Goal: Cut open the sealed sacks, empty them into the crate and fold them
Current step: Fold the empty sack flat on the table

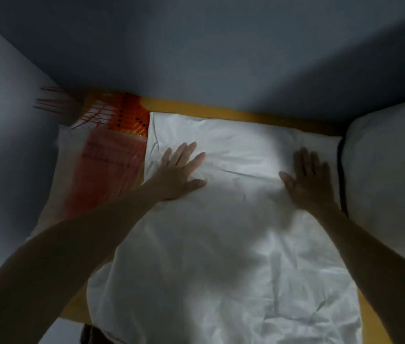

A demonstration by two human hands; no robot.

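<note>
Pressing down on the white sack [221,244], which lies lengthwise toward the person on the yellow worktop [221,110], left hand [180,173] and right hand [308,181] rest near its far end, fingers [189,150] spread flat, equally near for folding.

Just outside the little finger of the left hand [179,170], a red packet [112,170] is smeared by blur, its print unreadable; the thin red strips [52,101] beyond it blur too. The white sack [221,244] under both palms runs off the bottom edge. Past the little finger of the right hand [308,180], a white bulk [390,170] is cut by the right edge.
</note>
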